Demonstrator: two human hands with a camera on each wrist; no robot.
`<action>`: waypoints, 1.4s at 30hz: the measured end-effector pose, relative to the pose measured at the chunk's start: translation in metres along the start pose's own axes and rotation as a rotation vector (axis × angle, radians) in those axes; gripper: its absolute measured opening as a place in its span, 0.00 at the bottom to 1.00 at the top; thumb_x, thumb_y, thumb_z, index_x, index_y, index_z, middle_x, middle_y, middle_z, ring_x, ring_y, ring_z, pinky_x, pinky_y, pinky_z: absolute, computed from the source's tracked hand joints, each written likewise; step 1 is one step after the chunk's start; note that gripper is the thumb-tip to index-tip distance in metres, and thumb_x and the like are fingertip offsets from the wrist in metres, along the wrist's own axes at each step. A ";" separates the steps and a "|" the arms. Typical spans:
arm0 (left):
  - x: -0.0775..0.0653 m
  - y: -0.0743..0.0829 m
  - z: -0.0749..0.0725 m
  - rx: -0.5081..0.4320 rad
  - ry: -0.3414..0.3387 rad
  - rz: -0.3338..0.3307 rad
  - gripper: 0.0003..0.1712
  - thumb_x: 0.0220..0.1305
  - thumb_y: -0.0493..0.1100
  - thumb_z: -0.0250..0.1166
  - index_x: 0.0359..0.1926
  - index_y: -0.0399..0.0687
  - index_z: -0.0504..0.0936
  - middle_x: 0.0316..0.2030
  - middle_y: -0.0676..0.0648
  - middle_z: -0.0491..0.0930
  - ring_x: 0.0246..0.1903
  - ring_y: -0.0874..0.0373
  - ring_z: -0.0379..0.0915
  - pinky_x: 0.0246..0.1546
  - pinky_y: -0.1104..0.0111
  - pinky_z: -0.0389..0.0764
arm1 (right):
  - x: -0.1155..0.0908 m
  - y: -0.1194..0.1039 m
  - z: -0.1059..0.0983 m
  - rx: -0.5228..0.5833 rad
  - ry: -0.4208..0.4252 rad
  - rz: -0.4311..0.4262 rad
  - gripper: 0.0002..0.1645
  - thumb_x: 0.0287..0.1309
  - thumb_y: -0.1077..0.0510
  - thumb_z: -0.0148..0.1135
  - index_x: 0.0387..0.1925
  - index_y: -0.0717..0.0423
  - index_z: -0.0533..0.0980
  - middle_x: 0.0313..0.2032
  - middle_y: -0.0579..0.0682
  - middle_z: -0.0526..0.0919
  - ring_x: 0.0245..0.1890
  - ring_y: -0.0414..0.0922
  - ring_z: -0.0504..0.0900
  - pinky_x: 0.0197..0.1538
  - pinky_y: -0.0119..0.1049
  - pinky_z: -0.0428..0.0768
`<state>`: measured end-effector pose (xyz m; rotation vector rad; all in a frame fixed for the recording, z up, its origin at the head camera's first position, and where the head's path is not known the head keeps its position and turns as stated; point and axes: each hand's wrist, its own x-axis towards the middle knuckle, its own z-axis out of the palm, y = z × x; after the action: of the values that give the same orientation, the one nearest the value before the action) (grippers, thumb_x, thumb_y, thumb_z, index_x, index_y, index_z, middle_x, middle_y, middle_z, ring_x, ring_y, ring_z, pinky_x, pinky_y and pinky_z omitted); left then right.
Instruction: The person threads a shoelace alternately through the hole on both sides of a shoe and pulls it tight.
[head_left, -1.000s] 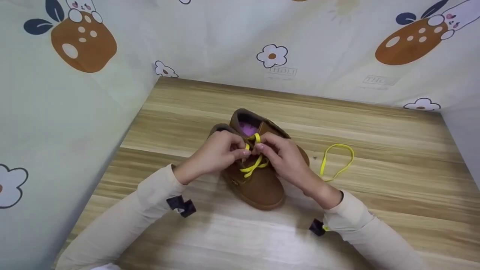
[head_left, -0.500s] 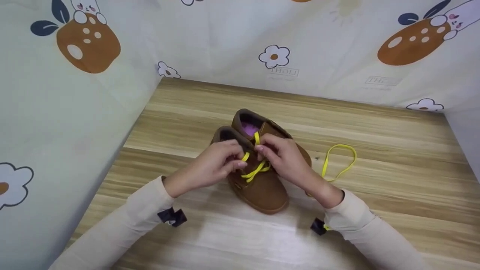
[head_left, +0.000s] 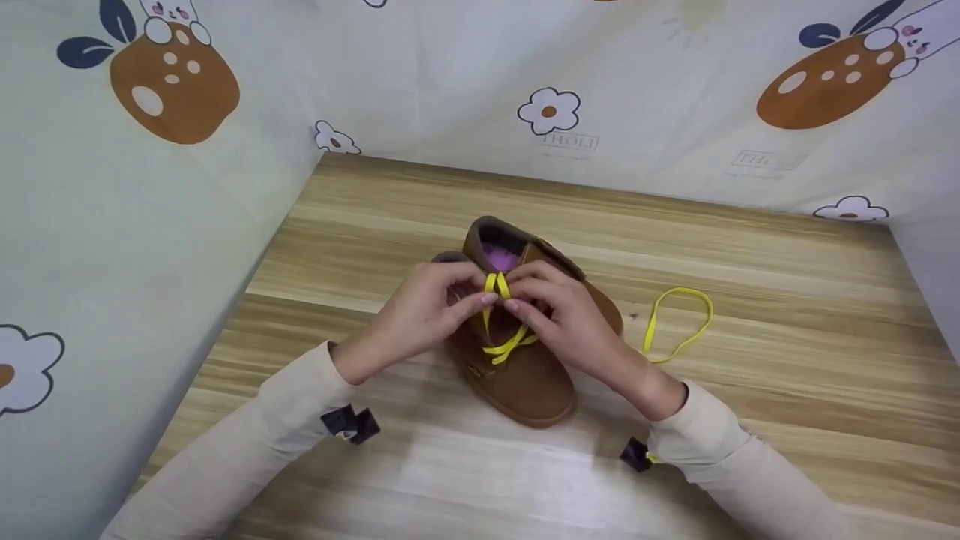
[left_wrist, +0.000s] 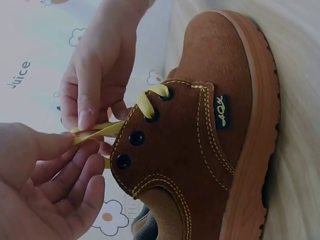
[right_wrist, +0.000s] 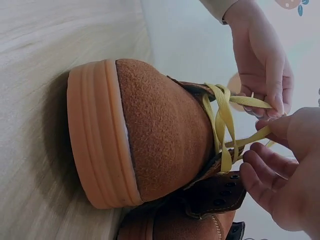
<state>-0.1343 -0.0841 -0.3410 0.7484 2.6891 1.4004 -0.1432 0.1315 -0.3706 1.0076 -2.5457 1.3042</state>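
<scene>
A brown lace-up shoe [head_left: 525,394] stands on the table, toe toward me. Its yellow shoelace [right_wrist: 225,120] crosses through the lower eyelets; two upper eyelets [left_wrist: 130,150] on the side seen in the left wrist view are unlaced. My left hand [head_left: 431,307] pinches one strand of lace between thumb and fingers above the tongue. Close against it, my right hand [head_left: 570,311] pinches the other strand, fingers curled. Both hands' fingertips nearly meet, and the strands run side by side between them. Which strand passes over the other at the fingertips I cannot tell.
Behind and right stands a second brown shoe [head_left: 607,304] with a purple insole [head_left: 499,257]; its eyelets in the right wrist view hold no lace. A loop of yellow lace [head_left: 705,307] lies on the wooden table [head_left: 787,300]. Printed cloth walls [head_left: 450,75] bound the back and sides.
My left hand dipped toward the lower left with its strand, then came back up and right to meet the right hand. The two strands now lie together. The shoe has barely shifted.
</scene>
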 end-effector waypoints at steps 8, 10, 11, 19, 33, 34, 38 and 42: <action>0.002 -0.004 0.006 -0.143 0.037 -0.093 0.07 0.63 0.40 0.69 0.37 0.42 0.81 0.35 0.45 0.84 0.29 0.62 0.78 0.30 0.73 0.80 | -0.001 -0.001 0.002 -0.090 -0.030 -0.018 0.10 0.67 0.53 0.61 0.42 0.50 0.85 0.54 0.48 0.82 0.53 0.44 0.81 0.54 0.39 0.82; 0.003 -0.005 0.008 -0.168 0.053 -0.100 0.08 0.60 0.40 0.71 0.35 0.41 0.82 0.34 0.44 0.84 0.29 0.62 0.79 0.31 0.73 0.81 | 0.000 -0.001 0.003 -0.119 -0.027 -0.011 0.10 0.66 0.53 0.62 0.40 0.50 0.86 0.52 0.49 0.82 0.51 0.44 0.81 0.52 0.39 0.82; 0.004 -0.005 0.009 -0.178 0.066 -0.102 0.08 0.58 0.40 0.72 0.34 0.41 0.83 0.34 0.44 0.85 0.29 0.63 0.79 0.31 0.73 0.82 | 0.001 -0.001 0.003 -0.133 -0.025 -0.005 0.09 0.66 0.52 0.62 0.39 0.50 0.86 0.51 0.49 0.82 0.50 0.44 0.81 0.52 0.39 0.81; 0.011 -0.007 0.009 -0.360 0.115 -0.143 0.10 0.53 0.35 0.75 0.29 0.37 0.79 0.28 0.45 0.84 0.25 0.64 0.80 0.28 0.72 0.82 | 0.000 -0.001 0.003 -0.279 -0.053 -0.024 0.12 0.69 0.53 0.59 0.40 0.51 0.86 0.49 0.48 0.84 0.49 0.44 0.82 0.54 0.39 0.80; 0.013 -0.013 -0.003 -0.306 0.055 -0.136 0.10 0.53 0.36 0.75 0.28 0.39 0.80 0.28 0.46 0.83 0.24 0.62 0.80 0.26 0.72 0.82 | -0.006 -0.004 0.010 -0.165 -0.070 0.060 0.16 0.62 0.45 0.65 0.44 0.50 0.85 0.52 0.47 0.81 0.54 0.45 0.76 0.58 0.43 0.76; 0.014 -0.012 -0.001 -0.304 0.052 -0.122 0.10 0.53 0.36 0.75 0.28 0.38 0.79 0.29 0.46 0.82 0.25 0.62 0.80 0.27 0.72 0.83 | -0.005 -0.006 0.011 -0.134 -0.057 0.076 0.15 0.62 0.45 0.66 0.44 0.49 0.86 0.51 0.47 0.80 0.53 0.45 0.75 0.56 0.42 0.76; 0.015 -0.014 0.002 -0.304 0.045 -0.088 0.10 0.55 0.36 0.74 0.31 0.37 0.80 0.32 0.44 0.83 0.26 0.62 0.80 0.28 0.70 0.84 | 0.003 -0.012 0.017 -0.048 -0.021 0.110 0.10 0.61 0.50 0.68 0.37 0.51 0.87 0.38 0.48 0.81 0.40 0.42 0.74 0.45 0.33 0.73; 0.014 -0.029 -0.004 -0.144 -0.046 -0.021 0.15 0.54 0.43 0.75 0.39 0.40 0.81 0.39 0.45 0.83 0.37 0.58 0.81 0.43 0.63 0.84 | 0.008 -0.012 0.019 -0.004 -0.017 0.114 0.05 0.61 0.58 0.66 0.32 0.54 0.85 0.31 0.48 0.82 0.32 0.38 0.73 0.36 0.27 0.72</action>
<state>-0.1592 -0.0948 -0.3585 0.7286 2.5221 1.5324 -0.1390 0.1083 -0.3714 0.8879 -2.6532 1.3235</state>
